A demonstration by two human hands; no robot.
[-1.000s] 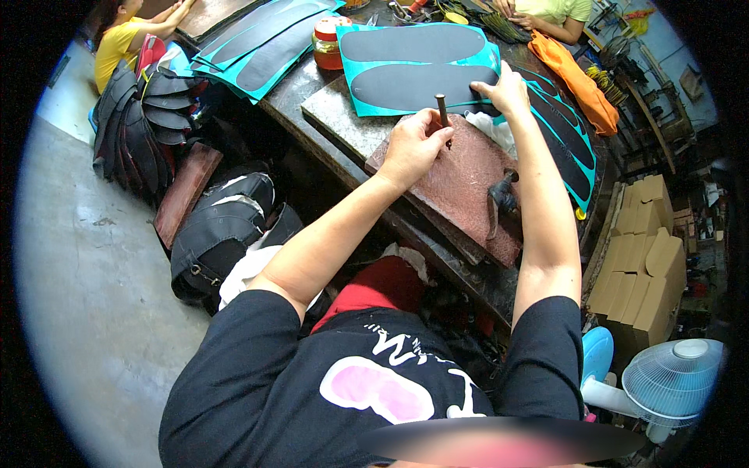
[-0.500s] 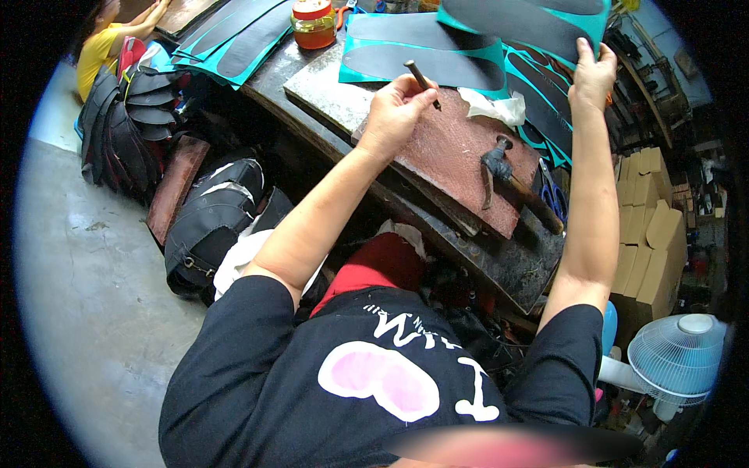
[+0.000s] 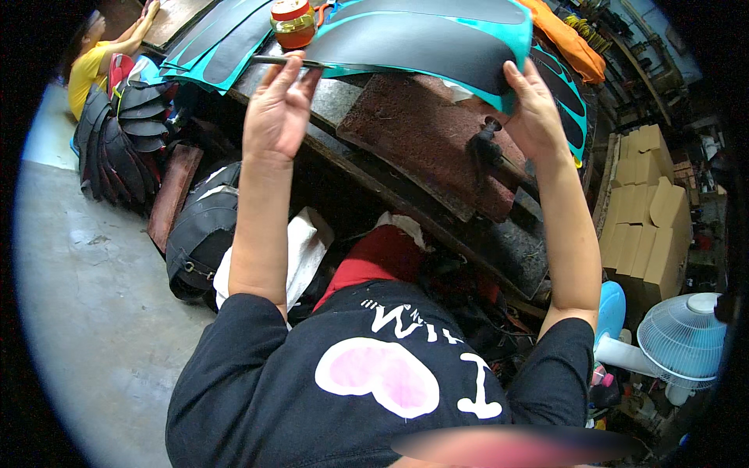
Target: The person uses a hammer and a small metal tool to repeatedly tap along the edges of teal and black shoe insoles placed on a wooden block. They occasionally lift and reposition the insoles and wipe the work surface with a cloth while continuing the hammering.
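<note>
A teal sheet with dark grey sole-shaped panels (image 3: pixel 421 48) is held up over the bench, spanning between my two hands. My right hand (image 3: pixel 538 113) grips its right end, thumb on top. At the sheet's left edge, my left hand (image 3: pixel 279 113) is closed around a dark metal punch (image 3: pixel 273 60); its fingers also meet the sheet there, though their hold on it is partly hidden. Below the sheet lies a reddish-brown board (image 3: pixel 413 125). On the board's right part rests a hammer (image 3: pixel 488 144) with a dark wrapped head, its handle partly behind my right wrist.
More teal sheets (image 3: pixel 226 51) lie at the bench's far left, beside a red-lidded jar (image 3: pixel 293 30). Orange cloth (image 3: pixel 569 47) sits at the far right. Cardboard boxes (image 3: pixel 644 210) and a fan (image 3: pixel 683 339) stand right. A person in yellow (image 3: pixel 87 70) works far left.
My right hand has brought the upper sheet left and nearer to me. My left hand has moved left, still with the punch, and now meets the sheet's left edge.
</note>
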